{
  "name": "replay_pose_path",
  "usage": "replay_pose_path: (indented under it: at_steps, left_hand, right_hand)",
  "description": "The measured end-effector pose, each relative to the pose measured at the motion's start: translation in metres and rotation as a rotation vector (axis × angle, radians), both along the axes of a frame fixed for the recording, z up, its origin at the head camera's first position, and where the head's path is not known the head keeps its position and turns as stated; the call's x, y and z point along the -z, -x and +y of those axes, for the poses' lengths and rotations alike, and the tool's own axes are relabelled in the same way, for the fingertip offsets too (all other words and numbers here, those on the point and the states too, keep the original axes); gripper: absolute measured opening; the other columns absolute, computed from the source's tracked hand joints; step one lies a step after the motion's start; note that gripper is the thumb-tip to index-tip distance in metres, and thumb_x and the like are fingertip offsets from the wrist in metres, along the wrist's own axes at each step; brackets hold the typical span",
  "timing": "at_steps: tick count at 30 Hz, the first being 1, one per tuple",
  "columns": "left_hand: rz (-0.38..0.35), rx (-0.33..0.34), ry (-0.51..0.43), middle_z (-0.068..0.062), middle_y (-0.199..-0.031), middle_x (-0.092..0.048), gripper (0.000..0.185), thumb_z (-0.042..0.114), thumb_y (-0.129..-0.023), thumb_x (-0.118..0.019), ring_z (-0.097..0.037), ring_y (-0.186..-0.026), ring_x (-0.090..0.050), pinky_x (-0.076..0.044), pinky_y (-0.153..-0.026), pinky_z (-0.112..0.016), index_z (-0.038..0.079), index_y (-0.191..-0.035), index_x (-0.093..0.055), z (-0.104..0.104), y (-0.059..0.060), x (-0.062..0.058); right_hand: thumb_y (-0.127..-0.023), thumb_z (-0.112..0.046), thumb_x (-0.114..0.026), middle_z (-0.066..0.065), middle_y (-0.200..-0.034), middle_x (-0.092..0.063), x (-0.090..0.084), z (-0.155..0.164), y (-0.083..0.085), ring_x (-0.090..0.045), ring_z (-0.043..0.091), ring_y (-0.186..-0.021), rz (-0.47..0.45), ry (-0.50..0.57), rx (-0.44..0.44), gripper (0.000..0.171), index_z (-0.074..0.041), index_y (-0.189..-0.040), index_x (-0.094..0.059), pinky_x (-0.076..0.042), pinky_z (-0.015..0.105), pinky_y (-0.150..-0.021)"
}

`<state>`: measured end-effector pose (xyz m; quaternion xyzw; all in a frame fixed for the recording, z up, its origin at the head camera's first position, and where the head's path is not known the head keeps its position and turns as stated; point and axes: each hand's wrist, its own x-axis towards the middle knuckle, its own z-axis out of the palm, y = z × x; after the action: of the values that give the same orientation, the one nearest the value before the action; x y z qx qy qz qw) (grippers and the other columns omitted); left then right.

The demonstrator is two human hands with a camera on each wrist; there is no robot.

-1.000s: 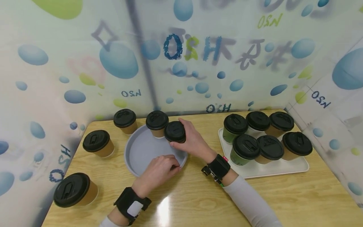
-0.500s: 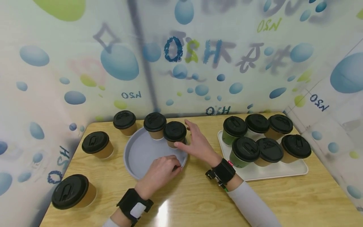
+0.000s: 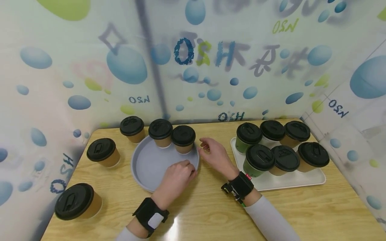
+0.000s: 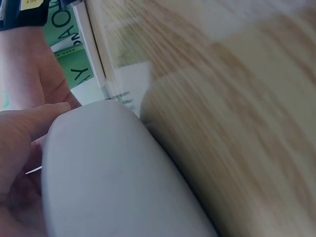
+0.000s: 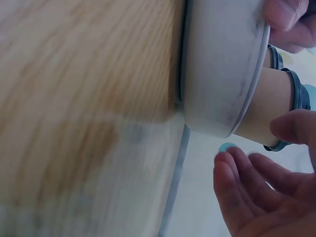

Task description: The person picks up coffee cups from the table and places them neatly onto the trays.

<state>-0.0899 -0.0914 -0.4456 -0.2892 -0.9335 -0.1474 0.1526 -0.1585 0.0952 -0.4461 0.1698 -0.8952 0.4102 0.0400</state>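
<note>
Glossy wooden table, matt grey tray

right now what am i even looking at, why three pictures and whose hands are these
These are a person's two bare hands, filmed by three worn cameras. The wide picture comes from the head, looking down at a wooden table. The two close, blurry ones come from cameras strapped to each wrist.

On the table sits a grey round tray with two lidded paper cups in it, three more cups around it, and a white tray with six cups.

The left hand grips the grey tray's rim. The right hand hovers beside the cups, fingers loose, holding nothing.
</note>
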Motion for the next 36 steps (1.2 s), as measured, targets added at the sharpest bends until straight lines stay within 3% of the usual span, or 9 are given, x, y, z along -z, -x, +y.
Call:
replay_pose_path:
  at_steps: [5, 10, 19, 23, 29, 36]
  left_hand:
    - [0.022, -0.042, 0.028, 0.001, -0.071, -0.056, 0.024, 0.019, -0.091, -0.081, -0.02, -0.063, -0.063, -0.051, -0.054, -0.036, 0.012, -0.072, -0.069, 0.006, 0.002, 0.0]
    - [0.039, -0.072, 0.014, 0.001, -0.07, -0.056, 0.024, 0.018, -0.092, -0.08, -0.022, -0.063, -0.063, -0.051, -0.053, -0.037, 0.011, -0.072, -0.067, 0.009, 0.006, 0.001]
    - [0.091, -0.093, -0.004, -0.001, -0.07, -0.056, 0.028, 0.015, -0.09, -0.079, -0.023, -0.061, -0.062, -0.05, -0.051, -0.038, 0.011, -0.067, -0.063, 0.014, 0.009, 0.004]
    - [0.071, -0.093, 0.006, 0.0, -0.069, -0.055, 0.03, 0.021, -0.088, -0.082, -0.021, -0.06, -0.061, -0.05, -0.051, -0.036, 0.012, -0.067, -0.064, 0.012, 0.007, 0.003]
    - [0.002, -0.098, -0.021, -0.002, -0.081, -0.066, 0.03, 0.039, -0.086, -0.085, -0.022, -0.073, -0.067, -0.055, -0.059, -0.039, 0.009, -0.084, -0.078, 0.002, 0.0, -0.008]
    - [0.01, -0.14, -0.083, -0.004, -0.098, -0.073, 0.021, 0.029, -0.089, -0.083, -0.026, -0.088, -0.071, -0.059, -0.072, -0.042, 0.012, -0.101, -0.08, -0.016, -0.004, -0.03]
  right_hand:
    - [-0.099, -0.024, -0.065, 0.001, -0.094, -0.072, 0.002, -0.001, 0.001, -0.067, 0.016, -0.084, -0.011, -0.102, 0.037, 0.026, -0.007, -0.116, -0.075, -0.054, 0.039, -0.077]
    - [-0.099, -0.028, -0.068, 0.0, -0.089, -0.074, 0.002, -0.001, 0.001, -0.067, 0.014, -0.077, -0.058, -0.169, 0.038, 0.024, -0.009, -0.111, -0.077, -0.053, 0.036, -0.07]
    - [-0.097, -0.029, -0.07, -0.004, -0.079, -0.069, 0.001, -0.001, 0.003, -0.059, 0.012, -0.067, -0.11, -0.216, 0.018, 0.019, -0.012, -0.092, -0.077, -0.046, 0.03, -0.063]
    - [-0.098, -0.027, -0.068, -0.005, -0.075, -0.065, 0.004, -0.002, 0.004, -0.055, 0.012, -0.063, -0.126, -0.213, 0.001, 0.019, -0.011, -0.09, -0.076, -0.042, 0.028, -0.059]
    - [-0.098, -0.025, -0.067, -0.003, -0.075, -0.064, 0.006, -0.005, 0.009, -0.055, 0.012, -0.062, -0.092, -0.201, 0.013, 0.019, -0.01, -0.089, -0.074, -0.043, 0.029, -0.059]
    - [-0.1, -0.023, -0.066, -0.003, -0.071, -0.06, 0.007, -0.007, 0.014, -0.053, 0.012, -0.06, -0.082, -0.191, 0.014, 0.019, -0.01, -0.087, -0.071, -0.04, 0.028, -0.057]
